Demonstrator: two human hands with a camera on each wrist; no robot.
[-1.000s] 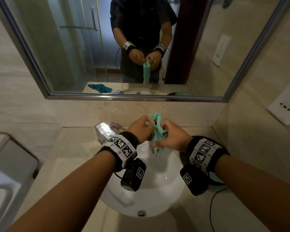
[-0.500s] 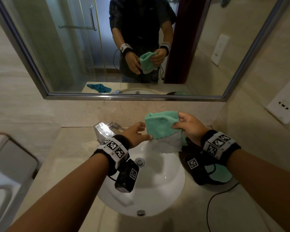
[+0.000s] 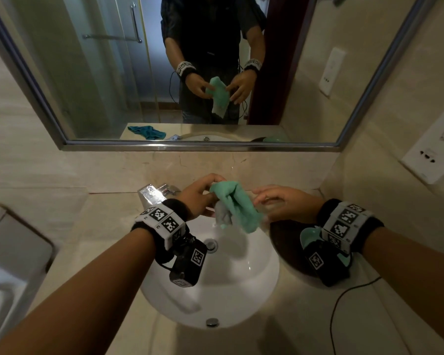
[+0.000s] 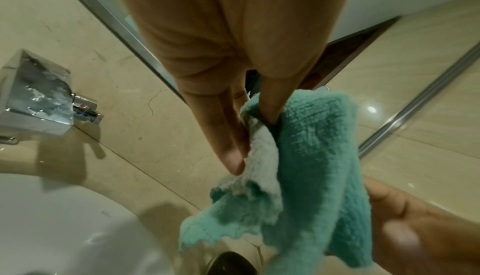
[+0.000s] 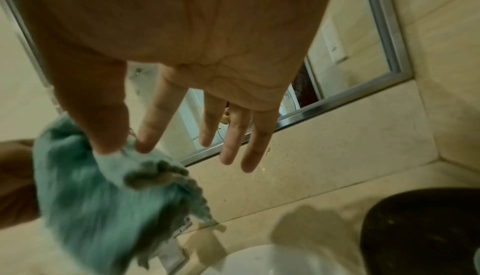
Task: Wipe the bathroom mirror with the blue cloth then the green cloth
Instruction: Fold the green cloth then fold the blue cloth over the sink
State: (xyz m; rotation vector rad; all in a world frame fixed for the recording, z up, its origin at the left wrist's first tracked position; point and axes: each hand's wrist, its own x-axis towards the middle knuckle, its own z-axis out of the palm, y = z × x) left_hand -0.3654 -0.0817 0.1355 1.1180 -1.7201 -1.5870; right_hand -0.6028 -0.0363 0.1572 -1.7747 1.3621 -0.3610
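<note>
The green cloth [image 3: 239, 208] hangs bunched over the white sink, its pale underside showing. My left hand [image 3: 203, 198] pinches its top edge between thumb and fingers, as the left wrist view shows on the cloth [image 4: 324, 166]. My right hand [image 3: 280, 203] is just to the right. Its thumb and forefinger pinch an edge of the cloth [image 5: 91, 197], and its other fingers are straight. The mirror [image 3: 100, 73] fills the wall ahead. The blue cloth [image 3: 146, 131] shows only as a reflection, lying crumpled on the counter.
A chrome faucet [image 3: 151, 194] stands behind the round sink [image 3: 241, 278]. A dark dish [image 3: 290, 249] sits on the counter under my right wrist, beside a black cable [image 3: 344, 303]. A wall socket [image 3: 433, 147] is on the right wall, and a toilet [image 3: 5, 252] stands to the left.
Half a second ago my right hand held the cloth spread out while the left was open. Now my left hand grips its top, the cloth hangs bunched, and the right hand has shifted to its side.
</note>
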